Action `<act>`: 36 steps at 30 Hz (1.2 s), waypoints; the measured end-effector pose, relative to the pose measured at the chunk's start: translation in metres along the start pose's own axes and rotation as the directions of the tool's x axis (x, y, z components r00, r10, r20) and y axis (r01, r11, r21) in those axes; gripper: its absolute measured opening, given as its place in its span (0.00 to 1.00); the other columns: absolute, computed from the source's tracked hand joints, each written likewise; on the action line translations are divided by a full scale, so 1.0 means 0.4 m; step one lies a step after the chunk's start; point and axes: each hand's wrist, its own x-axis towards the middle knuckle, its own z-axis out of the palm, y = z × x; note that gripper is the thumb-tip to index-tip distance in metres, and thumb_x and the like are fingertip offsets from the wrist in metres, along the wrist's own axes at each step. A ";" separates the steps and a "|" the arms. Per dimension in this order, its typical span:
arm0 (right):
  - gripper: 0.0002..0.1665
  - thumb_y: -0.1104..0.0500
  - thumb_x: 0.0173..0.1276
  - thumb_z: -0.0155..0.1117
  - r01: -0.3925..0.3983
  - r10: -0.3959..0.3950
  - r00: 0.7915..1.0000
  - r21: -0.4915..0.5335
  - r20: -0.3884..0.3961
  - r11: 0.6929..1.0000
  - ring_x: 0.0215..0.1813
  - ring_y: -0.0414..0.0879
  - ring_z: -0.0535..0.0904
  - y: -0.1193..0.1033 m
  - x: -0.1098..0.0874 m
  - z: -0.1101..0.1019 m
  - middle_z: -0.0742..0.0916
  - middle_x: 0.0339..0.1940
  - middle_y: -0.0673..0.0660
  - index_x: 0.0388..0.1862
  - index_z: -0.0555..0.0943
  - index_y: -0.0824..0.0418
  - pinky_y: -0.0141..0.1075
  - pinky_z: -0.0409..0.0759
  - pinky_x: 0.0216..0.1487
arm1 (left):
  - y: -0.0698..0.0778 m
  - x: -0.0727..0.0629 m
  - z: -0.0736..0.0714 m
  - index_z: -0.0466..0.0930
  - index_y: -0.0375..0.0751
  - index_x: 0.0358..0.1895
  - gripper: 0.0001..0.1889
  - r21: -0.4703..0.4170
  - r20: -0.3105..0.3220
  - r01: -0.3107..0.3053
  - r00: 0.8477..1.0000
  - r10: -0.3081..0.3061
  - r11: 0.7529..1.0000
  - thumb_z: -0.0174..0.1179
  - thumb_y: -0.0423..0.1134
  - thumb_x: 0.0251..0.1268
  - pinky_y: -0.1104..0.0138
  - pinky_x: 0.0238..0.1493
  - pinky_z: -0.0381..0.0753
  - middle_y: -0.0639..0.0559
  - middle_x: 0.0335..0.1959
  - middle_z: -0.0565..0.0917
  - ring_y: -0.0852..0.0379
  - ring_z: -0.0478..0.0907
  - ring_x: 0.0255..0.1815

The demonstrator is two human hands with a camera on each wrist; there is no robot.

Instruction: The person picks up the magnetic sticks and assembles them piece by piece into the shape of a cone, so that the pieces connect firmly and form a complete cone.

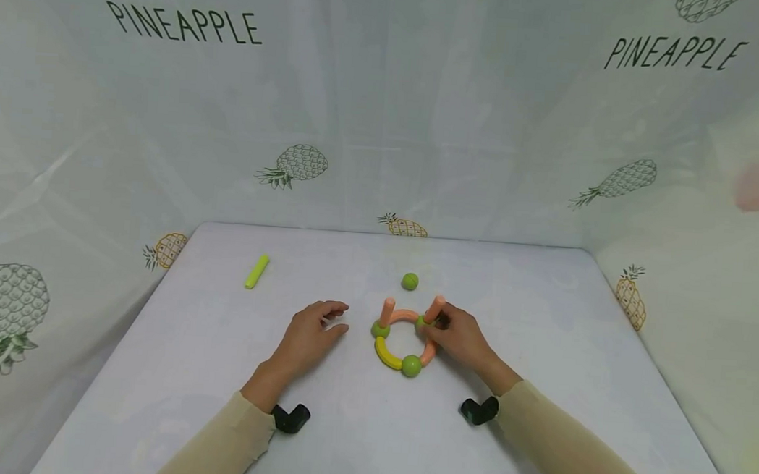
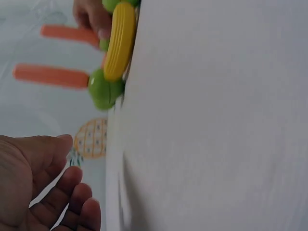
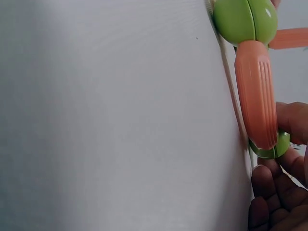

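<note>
A ring of toy building pieces lies on the table: green balls joined by a yellow curved rod point(image 1: 388, 355) and two orange curved rods point(image 3: 256, 96). Straight orange rods stand up from the left green ball point(image 1: 380, 329) and the right green ball point(image 1: 420, 324). My right hand point(image 1: 463, 338) pinches that right ball between thumb and fingers; its fingers partly cover it. The front green ball point(image 1: 411, 366) joins the yellow rod to an orange one. To the left of the ring, my left hand point(image 1: 311, 334) hovers with relaxed, slightly bent fingers, holding nothing.
Behind the ring lies a loose green ball point(image 1: 410, 282). A straight yellow-green rod point(image 1: 257, 271) rests at the back left of the white table point(image 1: 169, 369). Pineapple-printed cloth point(image 1: 387, 107) hangs behind and beside the table. Each wrist carries a black camera mount point(image 1: 291, 419).
</note>
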 end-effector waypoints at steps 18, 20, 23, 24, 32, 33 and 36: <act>0.16 0.51 0.73 0.70 -0.007 0.006 0.997 0.014 0.071 1.000 0.44 0.47 0.78 0.018 -0.009 -0.016 0.87 0.41 0.51 0.55 0.86 0.55 0.39 0.77 0.47 | -0.204 0.078 -0.287 0.80 0.36 0.66 0.20 0.035 -0.253 0.180 0.953 -0.166 0.983 0.64 0.41 0.77 0.45 0.65 0.74 0.36 0.61 0.83 0.38 0.76 0.64; 0.15 0.51 0.73 0.70 -0.010 0.009 0.997 0.017 0.070 1.000 0.44 0.47 0.78 0.021 -0.008 -0.014 0.86 0.41 0.51 0.55 0.86 0.54 0.38 0.76 0.47 | -0.218 0.086 -0.304 0.80 0.37 0.67 0.21 0.039 -0.261 0.206 0.947 -0.189 0.978 0.64 0.42 0.77 0.45 0.65 0.73 0.36 0.62 0.83 0.38 0.75 0.64; 0.16 0.51 0.73 0.71 -0.012 0.010 0.997 0.028 0.070 1.000 0.44 0.47 0.77 0.023 -0.010 -0.014 0.85 0.40 0.52 0.55 0.86 0.55 0.39 0.76 0.46 | -0.232 0.096 -0.319 0.79 0.37 0.68 0.23 0.045 -0.252 0.242 0.942 -0.223 0.969 0.64 0.43 0.77 0.45 0.66 0.72 0.36 0.64 0.82 0.38 0.74 0.66; 0.16 0.51 0.73 0.71 -0.013 0.010 0.998 0.031 0.068 0.999 0.44 0.47 0.77 0.024 -0.011 -0.014 0.85 0.40 0.52 0.55 0.85 0.55 0.39 0.76 0.46 | -0.236 0.100 -0.323 0.79 0.37 0.69 0.23 0.046 -0.244 0.249 0.942 -0.231 0.967 0.64 0.44 0.77 0.45 0.66 0.72 0.36 0.64 0.82 0.38 0.73 0.66; 0.16 0.50 0.71 0.73 -0.021 0.019 0.997 0.034 0.071 0.999 0.42 0.47 0.76 0.021 -0.021 -0.022 0.84 0.38 0.52 0.52 0.85 0.56 0.39 0.75 0.44 | -0.261 0.123 -0.325 0.77 0.37 0.71 0.25 0.048 -0.192 0.297 0.940 -0.283 0.954 0.64 0.45 0.78 0.43 0.68 0.72 0.35 0.67 0.80 0.35 0.71 0.71; 0.16 0.50 0.71 0.74 -0.021 0.019 0.997 0.034 0.072 0.999 0.42 0.47 0.76 0.020 -0.022 -0.022 0.84 0.38 0.52 0.52 0.85 0.56 0.39 0.75 0.44 | -0.264 0.124 -0.324 0.77 0.37 0.71 0.25 0.043 -0.189 0.305 0.938 -0.292 0.951 0.63 0.45 0.78 0.43 0.69 0.72 0.35 0.67 0.79 0.35 0.71 0.71; 0.16 0.49 0.70 0.75 -0.019 0.016 0.997 0.035 0.077 0.999 0.42 0.47 0.76 0.019 -0.026 -0.025 0.84 0.38 0.52 0.51 0.85 0.56 0.39 0.75 0.44 | -0.273 0.129 -0.319 0.77 0.37 0.71 0.26 0.035 -0.178 0.319 0.934 -0.308 0.947 0.63 0.46 0.78 0.43 0.70 0.71 0.35 0.68 0.79 0.34 0.70 0.72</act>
